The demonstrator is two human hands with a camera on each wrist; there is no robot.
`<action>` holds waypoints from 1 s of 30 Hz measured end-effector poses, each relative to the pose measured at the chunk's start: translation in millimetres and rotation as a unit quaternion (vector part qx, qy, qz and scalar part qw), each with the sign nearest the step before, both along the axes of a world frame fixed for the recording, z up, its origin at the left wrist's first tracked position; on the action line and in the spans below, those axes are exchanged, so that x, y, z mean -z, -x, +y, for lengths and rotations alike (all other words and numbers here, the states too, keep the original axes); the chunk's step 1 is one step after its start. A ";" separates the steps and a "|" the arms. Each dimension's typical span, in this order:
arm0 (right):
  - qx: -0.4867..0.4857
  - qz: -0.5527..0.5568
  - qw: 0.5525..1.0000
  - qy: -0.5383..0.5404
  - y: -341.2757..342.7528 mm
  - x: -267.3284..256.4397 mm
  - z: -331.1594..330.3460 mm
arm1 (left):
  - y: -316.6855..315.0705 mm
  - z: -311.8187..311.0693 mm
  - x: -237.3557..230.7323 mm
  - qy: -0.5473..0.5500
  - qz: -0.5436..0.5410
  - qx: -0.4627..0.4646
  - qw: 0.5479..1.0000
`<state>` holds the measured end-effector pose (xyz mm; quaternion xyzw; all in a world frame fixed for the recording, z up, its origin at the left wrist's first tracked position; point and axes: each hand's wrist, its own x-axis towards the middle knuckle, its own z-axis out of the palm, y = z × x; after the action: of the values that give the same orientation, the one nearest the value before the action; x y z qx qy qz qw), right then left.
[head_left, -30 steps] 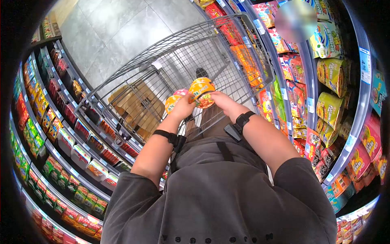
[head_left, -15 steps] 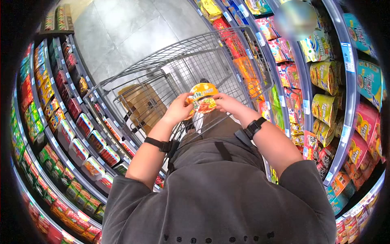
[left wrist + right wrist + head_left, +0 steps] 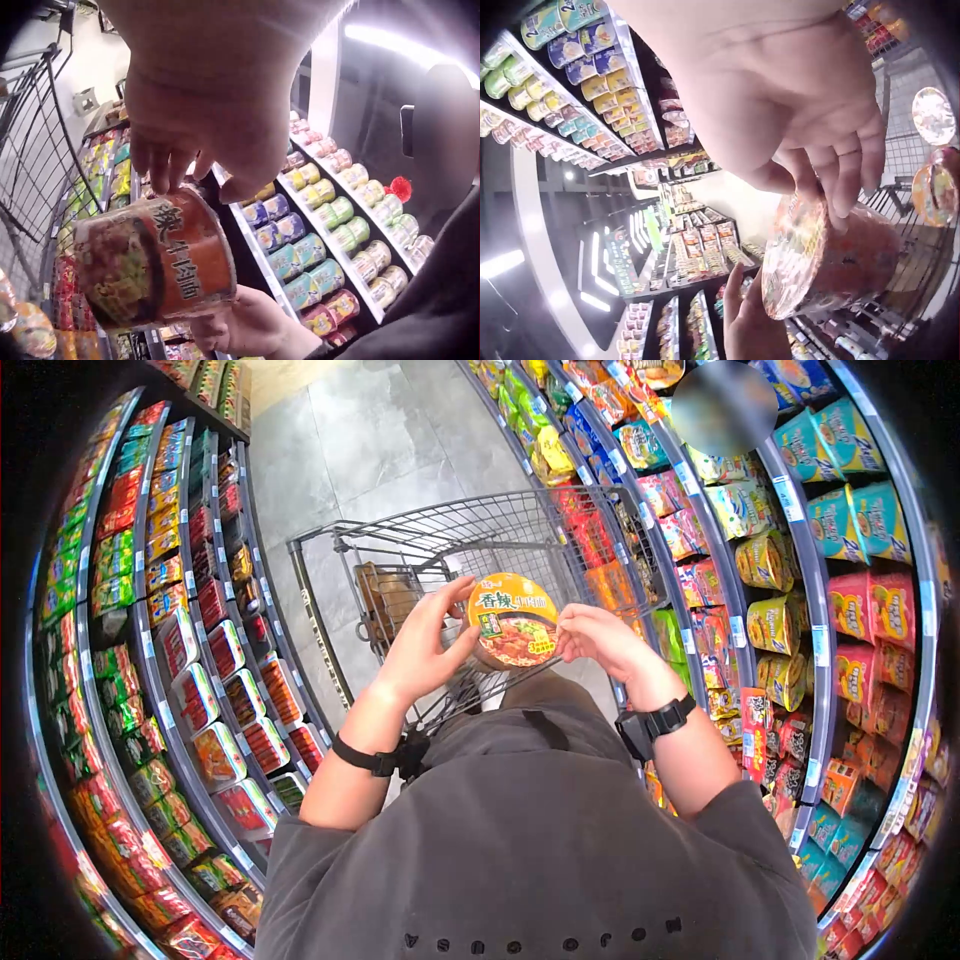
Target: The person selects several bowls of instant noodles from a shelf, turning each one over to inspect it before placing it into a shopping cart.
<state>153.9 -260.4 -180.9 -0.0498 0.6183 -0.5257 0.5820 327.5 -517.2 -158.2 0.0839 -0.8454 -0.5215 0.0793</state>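
An instant noodle bowl (image 3: 515, 622) with an orange lid is held in front of the body, its printed top facing up. My right hand (image 3: 610, 645) grips its right side. In the right wrist view, the fingers of the right hand (image 3: 810, 127) lie along the bowl's wall, with the thumb by the lid. The left hand (image 3: 425, 640) is at the opposite side, its fingers spread and the fingertips right at the rim. From the left wrist, the left hand (image 3: 210, 127) reaches over the noodle bowl (image 3: 161, 262) and the right hand (image 3: 247, 322) supports it.
A wire shopping cart (image 3: 440, 530) stands ahead, with a brown cardboard piece (image 3: 388, 600) at its left. More round packages (image 3: 934, 191) show by the cart's wires in the right wrist view. Shelves of packaged food (image 3: 860, 610) line the right side; others (image 3: 130, 690) line the left. Grey floor tiles (image 3: 370, 435) lie beyond.
The noodle bowl has come up closer to the body, and its lid now faces the head camera. The left hand's fingers have spread from their earlier hold. The view has turned against the shelves.
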 end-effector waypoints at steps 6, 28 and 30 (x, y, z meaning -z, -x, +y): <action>0.102 -0.116 0.973 0.172 -50.4 -49.7 9.0 | -53.2 -0.6 -43.9 0.077 0.065 0.058 0.993; 0.340 -0.164 0.866 0.327 -135.0 -99.3 111.2 | -46.3 90.7 -69.1 -0.049 0.086 0.244 0.965; 0.319 -0.158 0.850 0.389 -131.4 -91.1 143.5 | -29.9 113.6 -65.1 -0.053 0.056 0.277 0.958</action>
<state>285.2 -116.9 -89.8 0.0115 0.2450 -0.8806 0.4053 357.4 -403.6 -93.1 -0.1790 -0.8011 -0.5706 -0.0262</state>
